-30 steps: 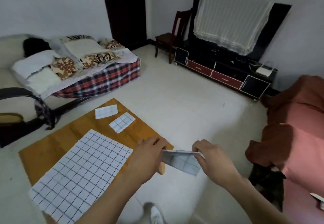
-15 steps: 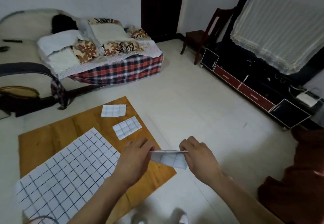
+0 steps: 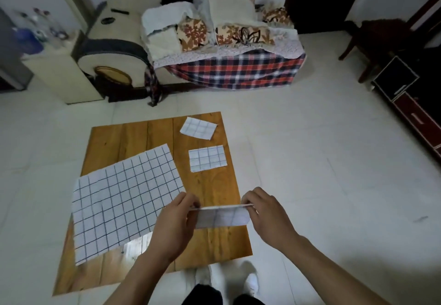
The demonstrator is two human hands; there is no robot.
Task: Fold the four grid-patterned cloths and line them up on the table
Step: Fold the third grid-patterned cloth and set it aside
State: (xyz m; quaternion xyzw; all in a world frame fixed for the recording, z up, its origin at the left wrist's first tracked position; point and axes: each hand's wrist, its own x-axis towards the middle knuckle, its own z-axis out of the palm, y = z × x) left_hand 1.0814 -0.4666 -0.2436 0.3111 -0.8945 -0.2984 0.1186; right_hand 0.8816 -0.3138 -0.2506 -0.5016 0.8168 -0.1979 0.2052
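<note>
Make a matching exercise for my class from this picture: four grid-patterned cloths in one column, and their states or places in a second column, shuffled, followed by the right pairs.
Column one
1. far folded cloth
2. middle folded cloth
3. large cloth
4. held cloth

Column two
A. spread open on the table's left side
B. pinched at both ends by the left hand and right hand
C. folded, by the table's far right corner
D. folded, lying between the far one and the hands

Pairs: 1-C, 2-D, 3-A, 4-B
</note>
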